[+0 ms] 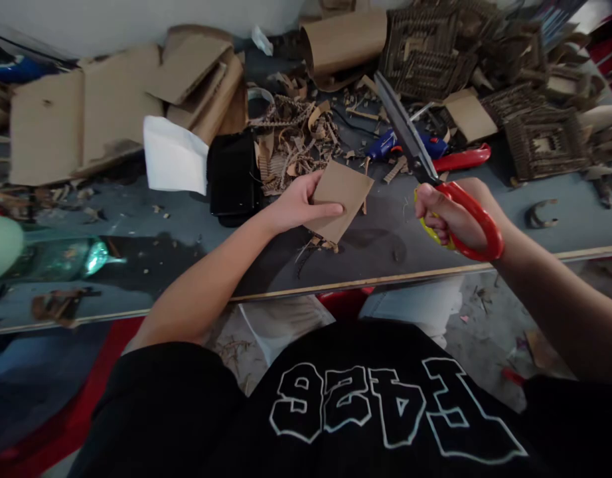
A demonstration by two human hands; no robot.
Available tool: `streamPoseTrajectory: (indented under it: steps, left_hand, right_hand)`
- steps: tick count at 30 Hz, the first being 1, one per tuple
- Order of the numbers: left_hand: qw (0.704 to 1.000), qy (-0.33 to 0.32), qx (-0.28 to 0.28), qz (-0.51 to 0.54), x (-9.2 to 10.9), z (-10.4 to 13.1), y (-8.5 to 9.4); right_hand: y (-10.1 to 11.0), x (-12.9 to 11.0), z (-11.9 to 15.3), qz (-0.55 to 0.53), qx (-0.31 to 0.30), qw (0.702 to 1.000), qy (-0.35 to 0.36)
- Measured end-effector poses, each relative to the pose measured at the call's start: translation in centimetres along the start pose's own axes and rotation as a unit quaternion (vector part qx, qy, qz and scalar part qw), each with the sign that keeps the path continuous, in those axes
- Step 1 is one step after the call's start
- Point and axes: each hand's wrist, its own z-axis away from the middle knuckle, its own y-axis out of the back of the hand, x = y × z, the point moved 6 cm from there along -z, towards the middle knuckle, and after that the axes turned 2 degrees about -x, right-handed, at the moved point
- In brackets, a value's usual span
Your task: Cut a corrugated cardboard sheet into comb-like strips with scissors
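My left hand grips a small square of cardboard, thumb on top and fingers underneath, just above the table near its front edge. To the right, my right hand is closed round the red and yellow handles of a pair of scissors. Their blades point away from me and up to the left, apart from the cardboard, and look closed or nearly so. Behind them lie a blue glue gun and a red-handled tool, partly covered by the scissors. Cardboard strips are heaped just beyond my left hand.
A black box-like object and a folded white paper stand left of the strips. Large cardboard sheets lie at the back left, a clear bottle at the left. Stacked cardboard frames fill the right back. Scraps are scattered around.
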Motion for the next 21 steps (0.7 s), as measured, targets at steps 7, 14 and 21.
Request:
streamPoseTrajectory:
  steps: [7,14,21]
  left_hand:
    - [0.985,-0.020,0.136,0.103,-0.6,-0.3,0.8]
    - [0.969,0.018,0.116,0.218,0.5,0.0,-0.4]
    - [0.980,0.002,0.068,0.189,-0.4,-0.1,-0.7]
  right_hand:
    - [-4.2,-0.1,-1.0,-0.179,-0.066,0.980,0.048]
    - [-5.1,-0.9,-2.8,-0.140,-0.001,0.989,0.045]
    - [-6.2,-1.1,-2.9,-0.169,-0.050,0.983,0.047]
